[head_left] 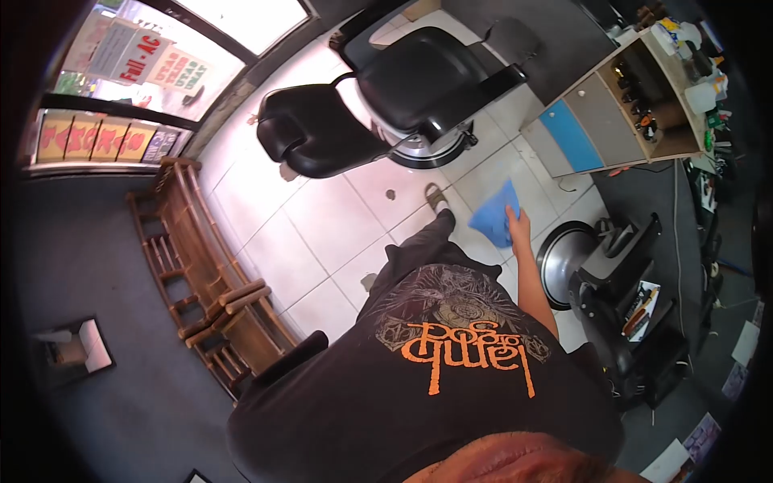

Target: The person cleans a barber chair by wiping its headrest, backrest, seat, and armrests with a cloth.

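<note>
My right hand [516, 223] is closed around the edge of a thin blue piece [494, 214], with the thumb and fingers at its right side. The piece is roughly triangular and slightly blurred; whether it is cloth or plastic I cannot tell. It hangs above the white floor tiles, to the right of my sandalled foot [436, 197]. My left hand does not show; my black printed shirt [451, 354] fills the lower middle of the view.
A black barber chair [419, 80] stands ahead, another [628, 282] at the right. A cabinet [592, 129] with blue and grey fronts is at the upper right, near a cluttered counter [708, 97]. A bamboo bench [193, 249] lines the left wall. Small dark bits [390, 194] lie on the tiles.
</note>
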Demonstrator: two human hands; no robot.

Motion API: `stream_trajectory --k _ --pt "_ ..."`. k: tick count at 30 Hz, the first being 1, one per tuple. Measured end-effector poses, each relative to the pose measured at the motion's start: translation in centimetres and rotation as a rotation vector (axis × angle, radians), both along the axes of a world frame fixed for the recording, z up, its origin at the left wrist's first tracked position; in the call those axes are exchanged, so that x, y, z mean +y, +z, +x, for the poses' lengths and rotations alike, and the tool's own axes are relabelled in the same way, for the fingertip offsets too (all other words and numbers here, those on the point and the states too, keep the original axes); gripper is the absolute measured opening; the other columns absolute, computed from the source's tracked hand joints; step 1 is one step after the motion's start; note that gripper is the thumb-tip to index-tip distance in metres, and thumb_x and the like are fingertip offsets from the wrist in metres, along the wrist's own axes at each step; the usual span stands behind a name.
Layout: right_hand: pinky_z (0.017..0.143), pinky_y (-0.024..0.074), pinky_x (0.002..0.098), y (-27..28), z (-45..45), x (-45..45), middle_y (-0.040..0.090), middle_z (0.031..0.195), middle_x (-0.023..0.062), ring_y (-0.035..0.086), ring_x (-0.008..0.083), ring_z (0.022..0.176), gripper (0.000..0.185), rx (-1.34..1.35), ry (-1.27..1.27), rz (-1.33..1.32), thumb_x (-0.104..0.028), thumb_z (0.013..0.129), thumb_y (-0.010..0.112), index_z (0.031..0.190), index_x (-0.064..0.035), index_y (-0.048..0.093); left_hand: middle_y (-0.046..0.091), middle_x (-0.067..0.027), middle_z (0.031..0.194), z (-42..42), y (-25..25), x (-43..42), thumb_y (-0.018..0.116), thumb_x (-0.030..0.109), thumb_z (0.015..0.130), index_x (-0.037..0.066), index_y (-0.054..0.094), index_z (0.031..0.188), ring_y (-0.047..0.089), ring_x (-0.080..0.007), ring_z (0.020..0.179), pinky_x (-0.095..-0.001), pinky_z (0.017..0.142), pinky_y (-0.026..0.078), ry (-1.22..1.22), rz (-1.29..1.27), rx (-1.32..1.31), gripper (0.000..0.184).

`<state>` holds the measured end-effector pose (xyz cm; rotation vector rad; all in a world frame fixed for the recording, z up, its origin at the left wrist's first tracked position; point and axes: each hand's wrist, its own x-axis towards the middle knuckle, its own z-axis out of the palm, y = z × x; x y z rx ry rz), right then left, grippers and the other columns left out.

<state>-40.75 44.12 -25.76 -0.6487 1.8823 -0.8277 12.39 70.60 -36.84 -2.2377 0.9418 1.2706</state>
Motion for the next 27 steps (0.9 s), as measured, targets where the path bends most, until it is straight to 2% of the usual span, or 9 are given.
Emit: stream_trajectory --k 1,3,6,11,14,20,24,26,27 --pt "0.084 0.0548 0.0429 -8.1 -0.6 4.4 0.075 0.104 0.0173 0.072 0.0273 0.095 0.049 0.179 -0.004 -0.077 -0.043 0.099 0.071 0.117 0.0028 0.070 0.075 -0.0287 0.105 0.2 0.8 1.0 0.048 0.055 0.105 -0.003 0.077 0.103 0.075 -0.0430 0.090 -0.0506 0.085 0.059 0.054 0.017 0.034 0.064" --pt "0.096 0.0532 0.0510 -13.3 -0.1 13.9 0.072 0.120 0.0305 0.069 0.0453 0.114 0.060 0.332 0.076 0.137 -0.046 0.096 0.069 0.121 0.0080 0.069 0.075 -0.0282 0.104 1.1 1.8 1.3 0.049 0.054 0.105 -0.002 0.076 0.104 0.074 -0.0432 0.089 -0.0510 0.084 0.059 0.154 0.018 0.114 0.063" --pt "0.095 0.0541 0.0533 -20.5 -1.2 30.0 0.072 0.117 0.0341 0.069 0.0467 0.116 0.068 0.413 0.293 0.687 -0.053 0.092 0.067 0.117 0.0103 0.070 0.075 -0.0275 0.101 2.0 3.1 0.0 0.049 0.053 0.106 -0.002 0.076 0.105 0.074 -0.0434 0.088 -0.0516 0.084 0.058 0.362 -0.031 0.300 0.061" --pt "0.095 0.0543 0.0522 -19.5 -0.4 40.2 0.072 0.119 0.0324 0.069 0.0463 0.117 0.067 0.378 0.459 0.924 -0.051 0.092 0.067 0.120 0.0092 0.070 0.076 -0.0263 0.097 2.0 4.2 -4.4 0.049 0.051 0.106 -0.001 0.075 0.107 0.073 -0.0438 0.086 -0.0525 0.083 0.058 0.813 -0.101 0.689 0.058" --pt "0.096 0.0543 0.0515 -19.6 -0.2 40.2 0.072 0.119 0.0314 0.069 0.0461 0.117 0.066 0.395 0.459 0.889 -0.050 0.092 0.068 0.122 0.0086 0.070 0.076 -0.0256 0.095 3.9 4.6 -3.9 0.050 0.050 0.106 0.000 0.074 0.108 0.073 -0.0440 0.084 -0.0530 0.083 0.057 0.935 -0.086 0.788 0.056" --pt "0.097 0.0545 0.0502 -22.0 1.4 30.6 0.073 0.121 0.0294 0.069 0.0457 0.118 0.065 0.486 0.353 0.510 -0.048 0.091 0.068 0.125 0.0073 0.069 0.076 -0.0247 0.095 11.4 6.7 5.0 0.049 0.051 0.107 0.000 0.073 0.108 0.073 -0.0418 0.083 -0.0515 0.080 0.058 0.673 -0.042 0.526 0.057" --pt "0.098 0.0543 0.0467 -18.5 7.7 18.3 0.072 0.123 0.0284 0.070 0.0422 0.117 0.057 0.156 0.074 0.222 -0.036 0.095 0.069 0.130 0.0080 0.065 0.076 -0.0241 0.095 18.6 7.5 10.9 0.049 0.051 0.107 -0.001 0.073 0.109 0.073 -0.0403 0.082 -0.0505 0.079 0.058 0.659 -0.029 0.385 0.057" --pt "0.070 0.0542 0.0421 -15.8 12.4 13.4 0.073 0.094 0.0163 0.068 0.0252 0.079 0.041 0.357 0.189 0.107 -0.033 0.096 0.067 0.114 0.0046 0.067 0.076 -0.0238 0.095 22.2 7.6 13.2 0.048 0.052 0.107 -0.001 0.073 0.109 0.073 -0.0396 0.081 -0.0500 0.078 0.058 0.681 -0.030 0.339 0.058" --pt "0.079 0.0544 0.0440 -13.7 14.8 11.4 0.072 0.104 0.0212 0.068 0.0314 0.092 0.046 0.338 0.246 0.126 -0.035 0.096 0.068 0.118 0.0053 0.066 0.076 -0.0236 0.095 23.9 7.0 14.3 0.048 0.052 0.107 -0.001 0.073 0.109 0.074 -0.0392 0.081 -0.0497 0.078 0.058 0.703 -0.040 0.328 0.058"
